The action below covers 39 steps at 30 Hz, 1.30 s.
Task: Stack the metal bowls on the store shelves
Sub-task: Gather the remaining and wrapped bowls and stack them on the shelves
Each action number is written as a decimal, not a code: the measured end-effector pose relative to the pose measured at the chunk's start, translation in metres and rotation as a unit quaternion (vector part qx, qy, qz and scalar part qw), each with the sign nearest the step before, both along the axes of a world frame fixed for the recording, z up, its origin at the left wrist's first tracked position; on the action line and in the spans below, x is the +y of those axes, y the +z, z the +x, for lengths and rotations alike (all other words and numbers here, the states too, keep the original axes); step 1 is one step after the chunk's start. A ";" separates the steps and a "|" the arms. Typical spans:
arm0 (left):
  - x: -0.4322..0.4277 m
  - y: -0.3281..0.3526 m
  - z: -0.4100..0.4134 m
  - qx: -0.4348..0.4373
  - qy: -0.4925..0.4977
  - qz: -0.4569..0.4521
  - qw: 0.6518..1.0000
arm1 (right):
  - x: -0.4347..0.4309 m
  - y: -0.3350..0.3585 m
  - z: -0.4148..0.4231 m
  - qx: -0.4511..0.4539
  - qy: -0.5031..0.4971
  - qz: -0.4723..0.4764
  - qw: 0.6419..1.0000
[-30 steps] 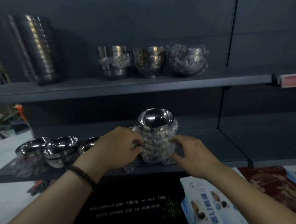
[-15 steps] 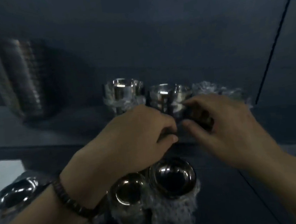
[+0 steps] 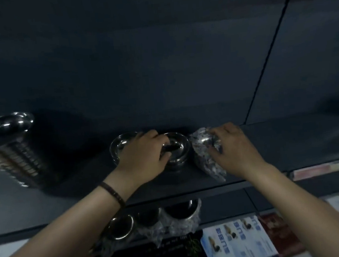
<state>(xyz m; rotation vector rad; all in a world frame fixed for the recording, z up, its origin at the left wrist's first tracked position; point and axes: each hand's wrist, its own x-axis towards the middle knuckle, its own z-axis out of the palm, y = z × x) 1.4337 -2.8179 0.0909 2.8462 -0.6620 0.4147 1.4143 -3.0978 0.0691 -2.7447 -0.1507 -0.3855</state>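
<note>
— Holding what with the left hand (image 3: 144, 155)?

— Gripping the bare bowls (image 3: 177, 150), with fingers (image 3: 155, 138) curled over the near rim and the thumb pressed to the outside. Sitting on the upper shelf (image 3: 77, 189), right under those fingertips.

— And the right hand (image 3: 234, 149)?

— Clutching the wrapped bowls (image 3: 207, 160), with fingers (image 3: 220, 132) bent into the crinkled plastic at the top. Just right of the left fingertips, almost touching the bare pile.

— Why grip both at once?

— Probably to steady one pile while shifting the other. Looks like tidying the row, or getting ready to nest one pile into its neighbour. Hard to say which.

— Anything else close by?

— Another bowl (image 3: 122, 145) just left of the left knuckles, partly hidden behind them. A tall pile (image 3: 11, 147) well off to the left. More bowls (image 3: 180, 212) one level down, below the wrists, some in plastic, presumably waiting their turn.

— Any writing to read?

— None legible. Blue print on the leaflets (image 3: 239, 243) below the right forearm, too blurred. A pale line of text on the dark mat (image 3: 171, 247), unreadable. A red strip (image 3: 327, 168) on the shelf edge, right of the right hand, likely a price rail. No brand visible on any bowl.
</note>
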 end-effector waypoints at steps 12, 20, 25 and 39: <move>-0.024 -0.056 0.028 0.050 0.001 0.056 0.997 | -0.015 -0.036 -0.011 0.139 -0.108 -0.035 0.984; -0.023 -0.076 0.045 0.060 -0.009 0.093 0.994 | -0.023 -0.061 -0.001 0.173 -0.079 -0.033 0.981; -0.026 -0.082 0.043 0.058 -0.027 0.074 0.995 | -0.026 -0.074 0.009 0.146 -0.075 -0.047 0.985; -0.045 -0.098 0.005 0.029 -0.054 0.129 0.990 | -0.036 -0.091 -0.025 0.135 -0.029 -0.096 0.986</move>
